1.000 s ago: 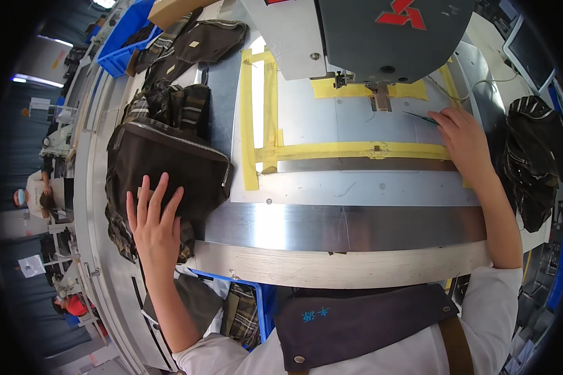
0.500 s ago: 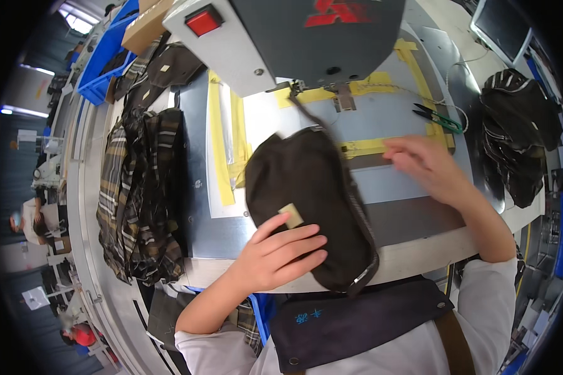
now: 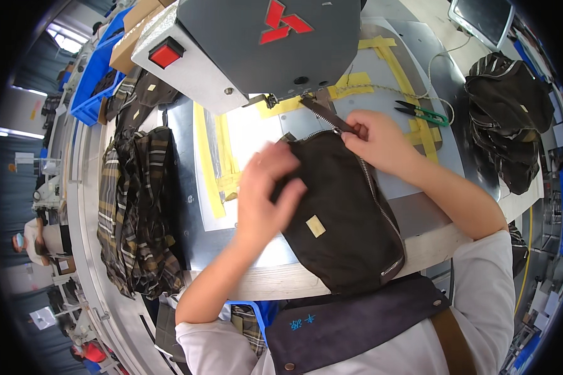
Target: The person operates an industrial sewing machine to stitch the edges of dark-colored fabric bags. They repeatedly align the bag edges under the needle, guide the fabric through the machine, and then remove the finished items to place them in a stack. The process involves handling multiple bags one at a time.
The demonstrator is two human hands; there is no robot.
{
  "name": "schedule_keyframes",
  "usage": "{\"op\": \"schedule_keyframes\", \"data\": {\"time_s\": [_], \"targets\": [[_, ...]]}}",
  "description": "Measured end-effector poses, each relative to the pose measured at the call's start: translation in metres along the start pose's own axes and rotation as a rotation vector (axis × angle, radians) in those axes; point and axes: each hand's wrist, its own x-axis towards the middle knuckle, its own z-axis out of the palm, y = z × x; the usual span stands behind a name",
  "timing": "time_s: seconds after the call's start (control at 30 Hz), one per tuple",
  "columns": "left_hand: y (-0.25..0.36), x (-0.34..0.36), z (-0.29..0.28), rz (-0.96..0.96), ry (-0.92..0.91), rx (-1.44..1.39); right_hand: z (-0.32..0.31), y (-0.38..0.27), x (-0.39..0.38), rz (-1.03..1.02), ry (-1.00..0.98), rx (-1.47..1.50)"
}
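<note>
A dark brown fabric pouch (image 3: 344, 206) with a small cream label patch (image 3: 316, 226) lies across the front of the machine bed, its lower end over the table edge. A metal zipper (image 3: 381, 206) runs along its right side, and the loose zipper end reaches up under the sewing machine head (image 3: 281, 50). My right hand (image 3: 378, 144) pinches the zipper tape near the pouch's upper right corner. Blurred by motion, my left hand (image 3: 263, 194) is over the pouch's upper left edge, thumb and fingers apart; whether it touches the cloth I cannot tell.
Green-handled thread snips (image 3: 422, 114) and a pale cord lie to the right on the bed. Plaid cloth pieces (image 3: 134, 212) are heaped at left, below a blue bin (image 3: 97, 94). More dark pouches (image 3: 510, 119) are piled at right. Yellow tape (image 3: 209, 159) marks the plate.
My left hand has left the label area and moved up to the pouch's top left. My right hand has come in from the right and taken hold of the zipper tape. The pouch has shifted slightly rightward.
</note>
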Motion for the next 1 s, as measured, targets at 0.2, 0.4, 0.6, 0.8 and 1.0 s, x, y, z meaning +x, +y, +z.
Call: {"op": "schedule_keyframes", "data": {"time_s": [0.2, 0.4, 0.6, 0.8, 1.0], "targets": [[-0.015, 0.038, -0.001, -0.526, -0.094, -0.24, 0.005, 0.006, -0.007, -0.04, 0.064, 0.447], [-0.02, 0.062, -0.003, -0.435, -0.339, -0.449, 0.004, -0.013, -0.006, -0.026, -0.087, 0.578], [-0.011, 0.052, 0.013, -0.391, -0.305, -0.359, 0.006, -0.009, -0.01, -0.178, -0.048, 0.159], [-0.014, 0.053, 0.011, -0.234, -0.417, -0.383, 0.005, -0.016, -0.002, -0.074, -0.135, 0.319], [-0.014, 0.054, 0.009, -0.273, -0.438, -0.357, 0.004, -0.016, 0.0, -0.118, -0.156, 0.292]]}}
